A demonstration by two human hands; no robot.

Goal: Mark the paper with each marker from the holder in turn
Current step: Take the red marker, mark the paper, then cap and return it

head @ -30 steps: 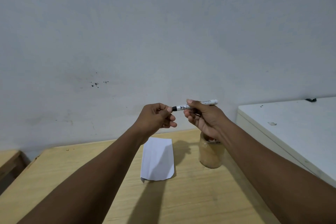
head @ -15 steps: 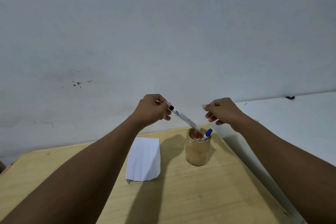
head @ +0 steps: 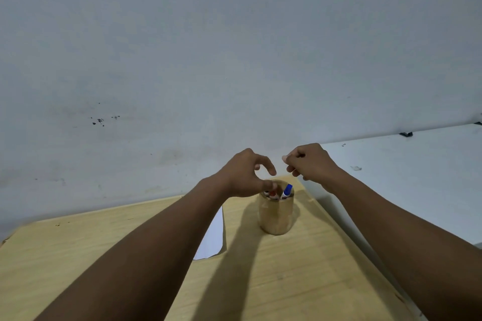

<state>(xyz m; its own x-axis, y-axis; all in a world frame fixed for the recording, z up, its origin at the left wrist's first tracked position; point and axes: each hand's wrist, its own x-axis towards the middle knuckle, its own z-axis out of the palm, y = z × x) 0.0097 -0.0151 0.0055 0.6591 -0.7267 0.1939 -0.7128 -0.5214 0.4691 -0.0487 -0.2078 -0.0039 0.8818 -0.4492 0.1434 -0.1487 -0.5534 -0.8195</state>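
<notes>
A tan cylindrical holder [head: 276,216] stands on the wooden table [head: 287,281]. In it are a blue-capped marker [head: 287,189], a red-capped marker [head: 273,193] and a white marker end [head: 266,193]. My left hand [head: 245,177] hovers over the holder's left rim, thumb and forefinger apart in a curve, the thumb tip just above the red cap. My right hand [head: 310,161] hangs above and to the right of the holder, fingers curled in, nothing visible in it. The white paper [head: 214,237] lies left of the holder, mostly hidden by my left forearm.
A white surface [head: 417,177] adjoins the table's right side, with a small black item [head: 406,134] at its far edge. A grey wall [head: 234,60] rises directly behind the table. The table's right edge runs close to the holder.
The black marker went from both hands to my left hand, which lowered it into the holder and let go. My right hand drew back, curled shut.
</notes>
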